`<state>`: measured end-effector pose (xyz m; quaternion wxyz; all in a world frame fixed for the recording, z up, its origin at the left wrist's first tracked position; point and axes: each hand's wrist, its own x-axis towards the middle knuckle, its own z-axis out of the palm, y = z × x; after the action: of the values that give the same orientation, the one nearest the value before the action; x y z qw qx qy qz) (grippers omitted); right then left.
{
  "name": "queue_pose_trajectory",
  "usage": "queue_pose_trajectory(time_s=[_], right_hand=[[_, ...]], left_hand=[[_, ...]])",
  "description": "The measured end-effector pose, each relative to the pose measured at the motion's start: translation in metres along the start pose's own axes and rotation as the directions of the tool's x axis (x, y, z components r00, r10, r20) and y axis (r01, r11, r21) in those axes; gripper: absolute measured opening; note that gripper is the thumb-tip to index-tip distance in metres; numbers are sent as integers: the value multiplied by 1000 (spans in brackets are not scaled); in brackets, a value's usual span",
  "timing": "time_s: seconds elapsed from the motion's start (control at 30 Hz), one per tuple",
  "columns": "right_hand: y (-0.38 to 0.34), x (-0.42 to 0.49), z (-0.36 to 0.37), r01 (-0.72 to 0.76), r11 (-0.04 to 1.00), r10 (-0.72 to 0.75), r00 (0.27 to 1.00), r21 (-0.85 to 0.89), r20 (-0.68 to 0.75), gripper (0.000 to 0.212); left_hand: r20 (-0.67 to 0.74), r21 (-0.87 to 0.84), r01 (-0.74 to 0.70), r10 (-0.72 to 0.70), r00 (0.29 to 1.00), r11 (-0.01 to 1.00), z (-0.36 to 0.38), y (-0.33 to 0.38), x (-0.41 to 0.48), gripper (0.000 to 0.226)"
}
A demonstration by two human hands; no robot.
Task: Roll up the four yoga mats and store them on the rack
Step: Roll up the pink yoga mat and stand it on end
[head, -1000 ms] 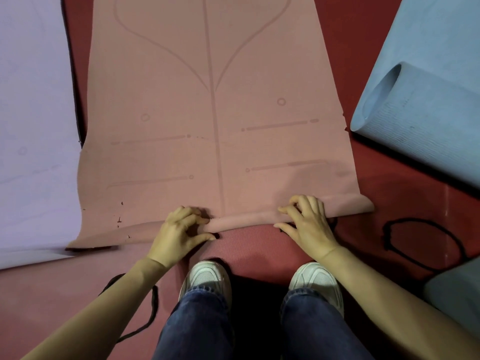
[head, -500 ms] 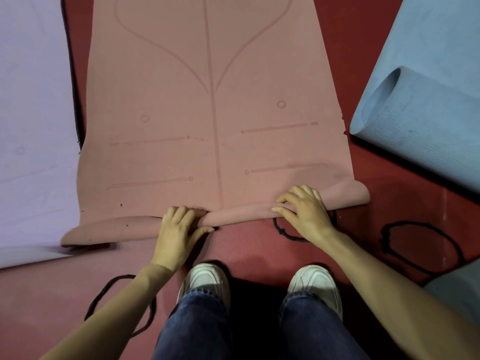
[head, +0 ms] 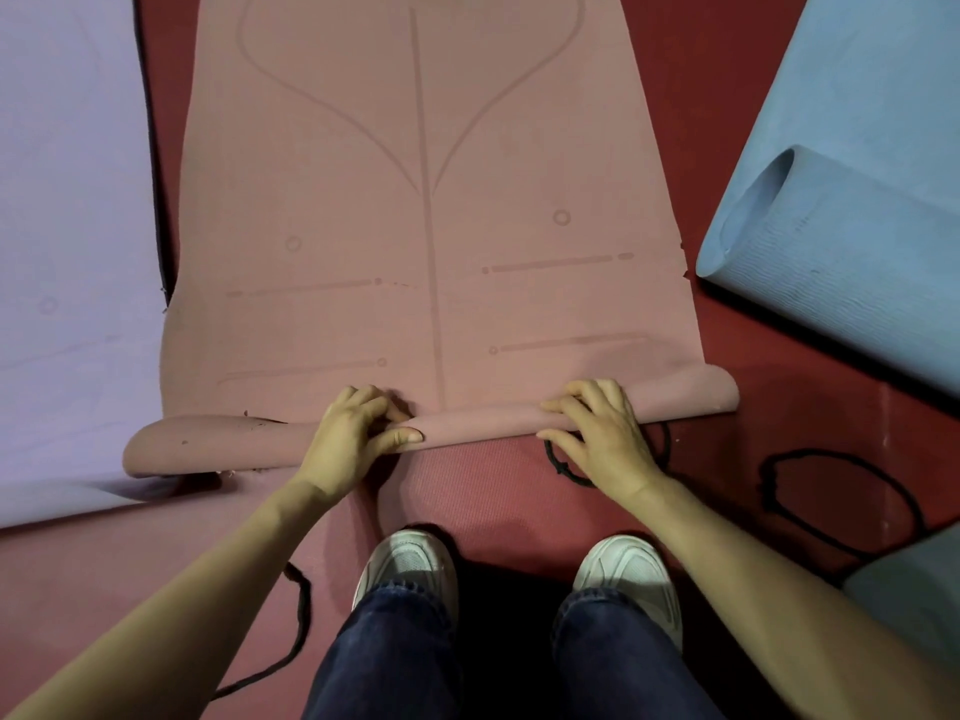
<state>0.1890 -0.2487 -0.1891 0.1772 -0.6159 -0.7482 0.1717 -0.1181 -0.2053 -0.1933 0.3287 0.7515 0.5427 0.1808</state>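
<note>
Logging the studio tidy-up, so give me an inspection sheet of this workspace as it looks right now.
Surface: red floor, showing between the mats.
Job's things: pink mat, near end rolled thin; lilac mat flat on the left; blue mat on the right, end curled; grey mat corner lower right.
Clutter: nothing seen.
Hands: left hand and right hand both grip the pink roll.
Cables: black cords loose on the floor, one partly under the right hand.
Surroundings: white shoes; rack not in view.

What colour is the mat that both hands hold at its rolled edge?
Dusty pink mat, with darker printed lines; the head view shows it.
</note>
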Motion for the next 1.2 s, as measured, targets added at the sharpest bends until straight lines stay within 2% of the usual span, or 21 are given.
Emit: queue_pose_trajectory(time_s=[0.1,0.2,0.3,0.37,0.43,0.5,0.57,0.6,0.67,0.83,0.93,1.1,1.2], right_hand=[[3,21,-13,-50,992,35,991,113,131,43],[9,41,-21,-124,966,65,965,227,254,29],[11,49,-23,-158,952,76,951,263,298,22],[11,47,-22,-177,940,90,953,290,291,20],[7,42,-20,-172,938,103,967,301,233,20],[-2,33,-9,-94,975,85,995,201,49,23],[-16,21,8,-69,994,80,986,79,-145,22],[-22,15,16,-77,996,86,977,53,-196,20],[-25,10,21,-74,995,85,975,61,-207,24],[-14,36,3,-87,990,92,995,113,-40,39],[-11,47,-6,-128,985,119,990,112,80,34],[-8,70,-19,-201,966,151,950,164,273,32],[-6,75,-22,-178,977,136,944,119,300,35]], left_hand=[[-70,125,-37,46,996,992,1,6,-7,67],[-212,275,-36,97,972,961,11,19,-18,52],[-275,271,66,11,961,960,20,25,-24,52],[-260,284,46,31,965,958,20,21,-22,55],[-228,310,21,52,972,950,13,18,-12,61],[-191,319,7,57,980,948,5,14,3,67],[-144,282,-2,45,989,959,0,9,17,73],[-117,243,4,25,993,970,-2,8,22,75],[-79,142,41,-30,996,989,-4,6,30,78],[-164,-65,31,-41,986,997,-5,5,34,53],[-224,44,-40,49,973,998,-1,13,29,57],[-264,221,4,56,963,975,12,16,1,58],[-197,174,15,20,980,985,5,10,4,67]])
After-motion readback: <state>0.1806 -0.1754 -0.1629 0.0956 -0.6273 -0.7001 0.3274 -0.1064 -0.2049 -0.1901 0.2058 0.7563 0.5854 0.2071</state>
